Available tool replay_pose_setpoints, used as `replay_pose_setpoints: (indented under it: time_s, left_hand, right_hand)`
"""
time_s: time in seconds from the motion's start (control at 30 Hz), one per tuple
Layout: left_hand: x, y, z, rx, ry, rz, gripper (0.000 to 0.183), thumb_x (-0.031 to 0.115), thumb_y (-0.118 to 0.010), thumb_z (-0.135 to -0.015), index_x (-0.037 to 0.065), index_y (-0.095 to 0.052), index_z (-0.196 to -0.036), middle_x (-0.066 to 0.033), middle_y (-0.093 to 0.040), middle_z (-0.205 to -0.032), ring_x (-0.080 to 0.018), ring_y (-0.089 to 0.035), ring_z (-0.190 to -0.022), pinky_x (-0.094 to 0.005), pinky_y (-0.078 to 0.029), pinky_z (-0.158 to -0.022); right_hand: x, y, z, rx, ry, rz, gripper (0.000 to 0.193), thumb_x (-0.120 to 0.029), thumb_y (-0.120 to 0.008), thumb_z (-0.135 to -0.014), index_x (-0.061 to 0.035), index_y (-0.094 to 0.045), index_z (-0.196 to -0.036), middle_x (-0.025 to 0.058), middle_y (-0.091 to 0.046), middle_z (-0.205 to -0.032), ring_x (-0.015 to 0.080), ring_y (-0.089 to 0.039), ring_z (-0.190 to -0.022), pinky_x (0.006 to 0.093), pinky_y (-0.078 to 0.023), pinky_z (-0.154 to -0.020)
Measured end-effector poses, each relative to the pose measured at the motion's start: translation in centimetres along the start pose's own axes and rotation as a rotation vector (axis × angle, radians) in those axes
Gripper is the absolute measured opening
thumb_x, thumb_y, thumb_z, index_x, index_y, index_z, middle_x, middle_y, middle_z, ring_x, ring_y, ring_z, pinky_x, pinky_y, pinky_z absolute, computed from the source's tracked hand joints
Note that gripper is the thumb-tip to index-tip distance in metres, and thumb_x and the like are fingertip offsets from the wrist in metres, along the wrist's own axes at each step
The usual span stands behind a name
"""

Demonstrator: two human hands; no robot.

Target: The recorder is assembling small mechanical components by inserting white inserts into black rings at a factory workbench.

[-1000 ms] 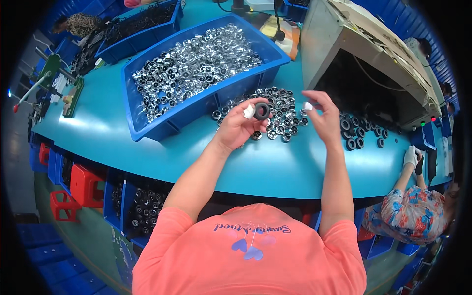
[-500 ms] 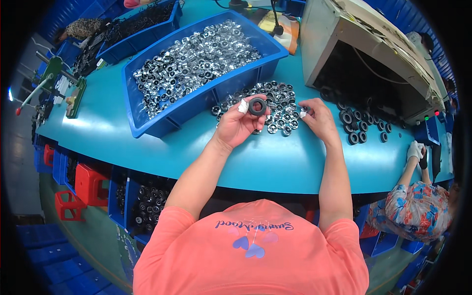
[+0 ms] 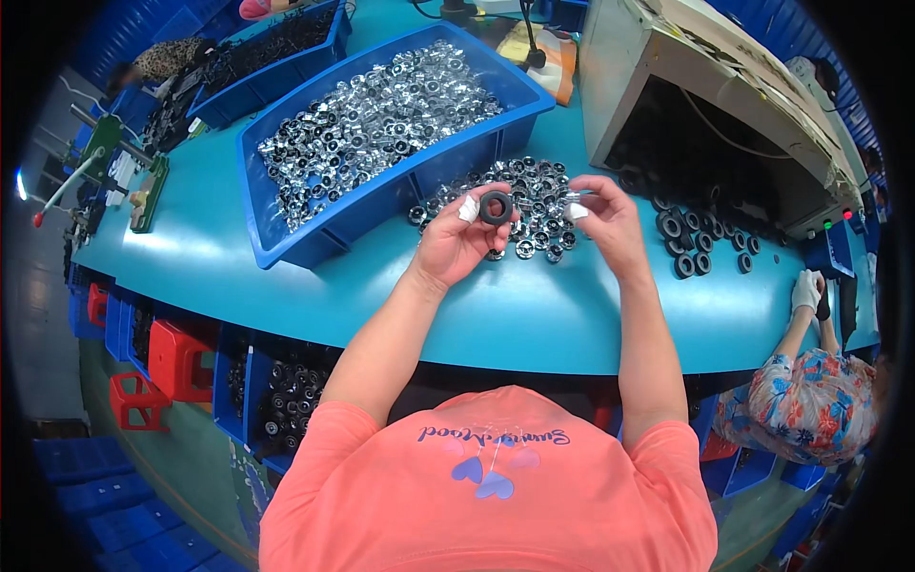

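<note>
My left hand (image 3: 452,240) is closed round a black rubber ring (image 3: 496,208), shaped like a small tyre, held up with its hole facing me. White wrapping covers a fingertip of this hand. To its right, my right hand (image 3: 612,225) is curled, thumb and fingers bent toward each other at the right edge of a loose pile of shiny chrome wheel hubs (image 3: 540,226). Its thumb also has white wrapping. What sits between those fingertips is hard to tell against the silvery pile behind. The two hands are apart.
A big blue bin (image 3: 334,232) full of chrome hubs stands behind and left of the pile. More black rings (image 3: 702,240) lie at right, before a box-shaped metal machine (image 3: 610,86). A gloved co-worker's hand (image 3: 806,290) is at far right. A green hand press (image 3: 149,195) stands left.
My right hand has moved left and slightly up, closer to the ring. My left hand stays nearly in place, still holding the ring.
</note>
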State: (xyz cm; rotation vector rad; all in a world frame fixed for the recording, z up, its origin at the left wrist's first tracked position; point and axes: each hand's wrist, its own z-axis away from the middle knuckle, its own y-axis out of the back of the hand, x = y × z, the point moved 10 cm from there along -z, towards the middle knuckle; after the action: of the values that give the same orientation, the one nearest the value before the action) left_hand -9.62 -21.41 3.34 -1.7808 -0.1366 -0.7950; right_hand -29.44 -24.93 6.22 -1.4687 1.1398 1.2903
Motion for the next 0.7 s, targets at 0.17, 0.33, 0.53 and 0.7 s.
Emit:
replay_pose_setpoints:
  time_s: [0.17, 0.33, 0.53, 0.7]
  left_hand:
    - [0.1, 0.2, 0.0, 0.036, -0.012, -0.077, 0.050, 0.030, -0.054, -0.106, -0.001, -0.049, -0.144, -0.0179, -0.065, -0.118, -0.0226, -0.066, -0.095, -0.0344, -0.056, -0.082]
    - [0.4, -0.2, 0.1, 0.055, -0.024, -0.083, 0.044, 0.017, -0.058, -0.101, 0.001, -0.052, -0.142, -0.0123, -0.067, -0.118, -0.0199, -0.067, -0.097, -0.0335, -0.056, -0.081]
    - [0.6, -0.3, 0.1, 0.043, -0.050, -0.112, 0.044, 0.018, -0.061, -0.101, 0.002, -0.054, -0.141, -0.0083, -0.067, -0.118, -0.0185, -0.067, -0.098, -0.0332, -0.055, -0.081]
    - [0.7, -0.3, 0.1, 0.068, -0.073, -0.173, 0.043, 0.020, -0.061, -0.102, 0.003, -0.055, -0.140, -0.0081, -0.067, -0.118, -0.0180, -0.067, -0.099, -0.0335, -0.055, -0.082]
  right_hand:
    - [-2.6, -6.1, 0.8, -0.177, 0.007, -0.191, 0.044, 0.006, -0.073, -0.082, -0.0024, -0.062, -0.124, 0.0033, -0.065, -0.112, 0.0120, -0.067, -0.102, 0.0269, -0.056, -0.086]
    - [-2.9, -7.7, 0.3, -0.181, -0.005, -0.080, 0.041, 0.004, -0.074, -0.082, 0.0007, -0.064, -0.122, 0.0039, -0.063, -0.114, 0.0104, -0.066, -0.095, 0.0263, -0.056, -0.083]
    - [-3.8, -7.9, 0.2, -0.075, 0.205, 0.180, 0.035, -0.001, -0.080, -0.078, -0.0028, -0.071, -0.111, 0.0034, -0.065, -0.105, 0.0113, -0.069, -0.084, 0.0265, -0.057, -0.077]
    - [-4.0, -7.5, 0.8, 0.031, 0.336, 0.256, 0.035, -0.001, -0.082, -0.075, -0.0060, -0.073, -0.109, 0.0046, -0.067, -0.103, 0.0136, -0.070, -0.078, 0.0279, -0.057, -0.071]
